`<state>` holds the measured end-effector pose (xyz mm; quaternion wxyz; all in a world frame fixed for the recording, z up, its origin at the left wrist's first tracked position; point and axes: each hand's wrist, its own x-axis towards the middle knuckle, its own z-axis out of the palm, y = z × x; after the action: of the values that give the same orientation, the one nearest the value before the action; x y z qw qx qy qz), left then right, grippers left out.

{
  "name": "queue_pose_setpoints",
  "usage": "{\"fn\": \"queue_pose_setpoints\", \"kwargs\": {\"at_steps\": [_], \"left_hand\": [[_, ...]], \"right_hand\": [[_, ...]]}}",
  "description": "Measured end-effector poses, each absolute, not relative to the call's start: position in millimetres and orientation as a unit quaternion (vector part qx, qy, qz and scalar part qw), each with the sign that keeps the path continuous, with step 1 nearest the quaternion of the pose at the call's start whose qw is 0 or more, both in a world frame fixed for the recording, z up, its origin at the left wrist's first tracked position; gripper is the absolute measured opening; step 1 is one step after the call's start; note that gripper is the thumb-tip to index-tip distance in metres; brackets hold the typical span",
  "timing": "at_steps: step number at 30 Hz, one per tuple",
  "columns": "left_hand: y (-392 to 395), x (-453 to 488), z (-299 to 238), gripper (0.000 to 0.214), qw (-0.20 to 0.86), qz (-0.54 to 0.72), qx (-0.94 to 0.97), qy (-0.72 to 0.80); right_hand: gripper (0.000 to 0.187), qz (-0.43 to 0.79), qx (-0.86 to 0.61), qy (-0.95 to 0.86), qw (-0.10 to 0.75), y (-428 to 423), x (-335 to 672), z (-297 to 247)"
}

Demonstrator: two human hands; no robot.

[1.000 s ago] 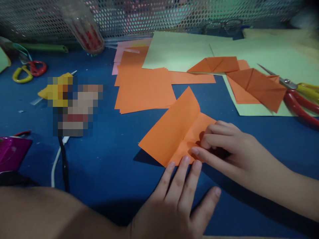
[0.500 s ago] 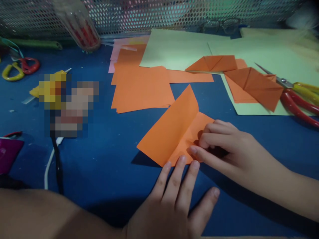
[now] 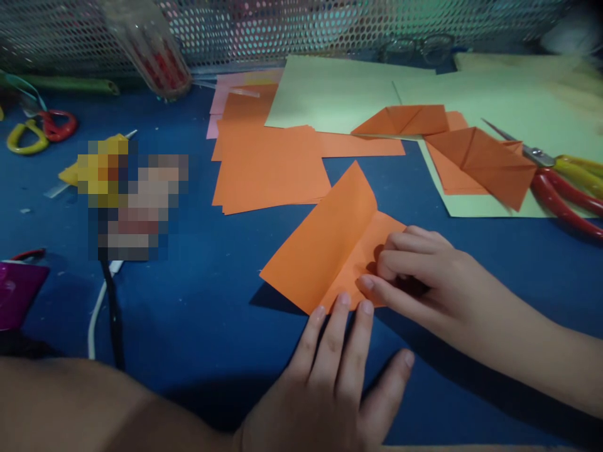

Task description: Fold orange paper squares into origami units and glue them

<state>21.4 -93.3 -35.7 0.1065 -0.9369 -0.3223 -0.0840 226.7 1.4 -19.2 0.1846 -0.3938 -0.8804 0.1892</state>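
Note:
An orange paper sheet [image 3: 325, 242] lies on the blue table [image 3: 202, 314], half folded over with its flap curling up. My left hand [image 3: 336, 370] lies flat, fingers stretched out, with the fingertips pressing the sheet's near edge. My right hand [image 3: 419, 270] rests on the sheet's right part with fingers curled and pressed on the paper; the index finger points left along the near edge.
A stack of orange sheets [image 3: 268, 166] lies behind. Folded orange pieces [image 3: 480, 160] sit on pale green paper [image 3: 339, 91]. Red and yellow scissors [image 3: 565, 182] lie at the right; another pair [image 3: 38, 129] is at the far left. A cable [image 3: 106, 307] and a mesh wall [image 3: 301, 25] are also there.
Almost nothing has changed. My left hand's fingertips have crept slightly forward onto the sheet's near edge; my right hand keeps its place.

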Motion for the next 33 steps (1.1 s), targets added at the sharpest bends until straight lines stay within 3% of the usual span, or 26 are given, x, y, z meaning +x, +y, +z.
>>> {"fn": "queue_pose_setpoints", "kwargs": {"at_steps": [8,13,20,33], "left_hand": [[-93.0,18.9,-37.1,0.049,0.117,-0.086,-0.937,-0.318],[-91.2,20.5,-36.6,0.047,0.116,-0.096,-0.935,-0.32],[-91.6,18.8,-36.1,0.047,0.113,-0.085,-0.94,-0.312],[-87.5,15.5,-37.2,0.046,0.104,-0.116,-0.939,-0.307]], "right_hand": [[0.036,0.147,-0.385,-0.893,0.181,1.0,226.8,-22.4],[0.007,0.09,-0.361,-0.902,0.22,-4.8,226.0,-26.3],[0.025,0.105,-0.31,-0.928,0.176,-8.9,230.9,-24.7],[0.022,0.179,-0.321,-0.902,0.227,-6.8,232.1,-32.0]]}}
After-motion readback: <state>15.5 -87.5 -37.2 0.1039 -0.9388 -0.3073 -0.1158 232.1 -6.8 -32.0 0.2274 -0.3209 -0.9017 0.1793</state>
